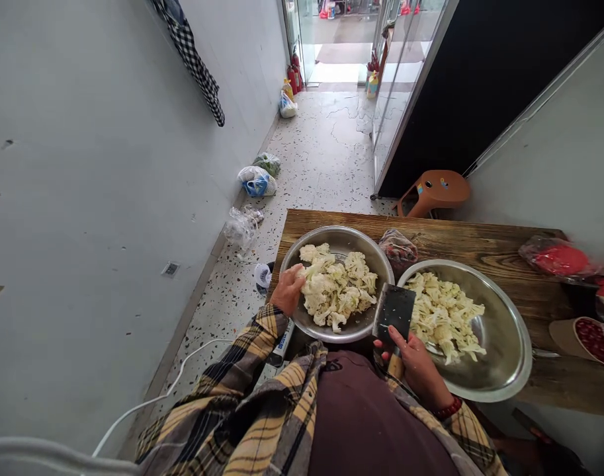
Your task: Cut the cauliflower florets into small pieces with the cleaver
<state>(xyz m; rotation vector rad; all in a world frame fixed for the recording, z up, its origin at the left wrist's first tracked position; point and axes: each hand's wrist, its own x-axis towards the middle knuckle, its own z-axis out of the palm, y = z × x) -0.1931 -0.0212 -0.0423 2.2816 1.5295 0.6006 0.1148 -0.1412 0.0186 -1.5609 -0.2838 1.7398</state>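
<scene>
My left hand (288, 291) reaches over the near-left rim of a steel bowl (292, 311), its fingers closed on a piece of cauliflower (312, 277). More cauliflower florets (358, 271) lie heaped in that bowl. In my right hand (421, 370) is a cleaver (397, 311), gripped by its wooden handle with the thumb against the blade. The broad dark blade stands between the two bowls, with small white bits on it. A second, larger steel bowl (505, 350) to the right holds cut cauliflower (443, 314), partly behind the blade.
Both bowls rest on a wooden table (485, 248). A plastic bag with reddish contents (398, 248) sits behind them. At the right are a wrapped red item (562, 258) and a tub of red pieces (592, 337). An orange stool (443, 188) and bags (257, 180) stand on the floor.
</scene>
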